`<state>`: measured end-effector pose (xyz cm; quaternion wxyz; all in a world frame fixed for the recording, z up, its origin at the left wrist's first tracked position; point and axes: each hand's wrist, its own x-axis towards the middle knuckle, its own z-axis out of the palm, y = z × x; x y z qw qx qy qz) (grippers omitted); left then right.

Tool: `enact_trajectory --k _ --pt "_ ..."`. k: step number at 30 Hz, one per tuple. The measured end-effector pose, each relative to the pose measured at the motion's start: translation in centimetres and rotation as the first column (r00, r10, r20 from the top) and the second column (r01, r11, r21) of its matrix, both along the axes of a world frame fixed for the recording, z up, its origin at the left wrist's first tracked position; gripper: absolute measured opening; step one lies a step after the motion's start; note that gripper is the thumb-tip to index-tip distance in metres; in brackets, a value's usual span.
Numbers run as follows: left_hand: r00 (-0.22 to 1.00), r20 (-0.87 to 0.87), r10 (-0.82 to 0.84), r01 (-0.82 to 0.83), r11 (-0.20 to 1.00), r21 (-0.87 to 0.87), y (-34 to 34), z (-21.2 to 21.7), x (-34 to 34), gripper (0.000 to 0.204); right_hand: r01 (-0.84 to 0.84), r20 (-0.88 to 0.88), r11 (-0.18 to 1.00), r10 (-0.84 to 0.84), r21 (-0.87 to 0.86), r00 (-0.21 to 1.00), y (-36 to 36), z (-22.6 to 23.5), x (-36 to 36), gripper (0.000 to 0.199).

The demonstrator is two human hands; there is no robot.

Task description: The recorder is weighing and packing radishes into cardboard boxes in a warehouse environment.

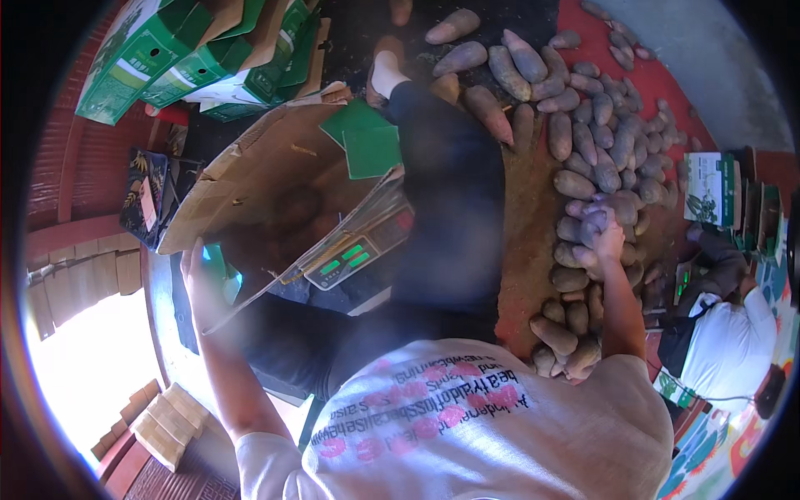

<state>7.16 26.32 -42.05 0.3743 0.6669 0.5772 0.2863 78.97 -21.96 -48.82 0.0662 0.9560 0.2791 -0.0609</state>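
Observation:
My right hand (611, 240) reaches out to the right and is closed on a long, purplish-brown sweet potato (592, 227) in a large heap. More sweet potatoes (606, 171) lie around it on the floor. On the left, my left hand (194, 265) grips the near corner of a large open cardboard box (218, 193). The box has green flaps (372, 152), and its dim inside is hard to make out. A scale (342, 262) with green lit digits sits between my legs, partly behind a clear plastic edge.
Green and white cartons (142, 62) are stacked at the far left. Brown cardboard blocks (169, 425) lie at the lower left. On the right, another person in a white top (723, 346) bends near more cartons (708, 190). A red sheet (583, 42) lies under the heap.

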Motion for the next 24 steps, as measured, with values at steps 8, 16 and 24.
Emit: enact_trajectory --k 8,16,24 --pt "0.992 0.022 0.126 -0.124 0.989 -0.080 0.1 -0.2 1.2 0.052 0.158 -0.498 0.911 0.058 0.381 0.865 0.8 -4.6 -6.5 0.053" --pt "0.986 0.112 0.127 -0.113 0.985 -0.128 1.0 -0.2 0.7 0.049 0.016 -0.511 0.994 -0.069 -0.108 0.857 6.7 -13.5 -17.2 0.052" --pt "0.964 0.193 0.181 -0.140 0.968 -0.210 1.8 -0.2 1.8 0.046 0.192 -0.366 0.978 -0.210 -0.085 0.906 2.4 -24.8 -21.5 0.063"
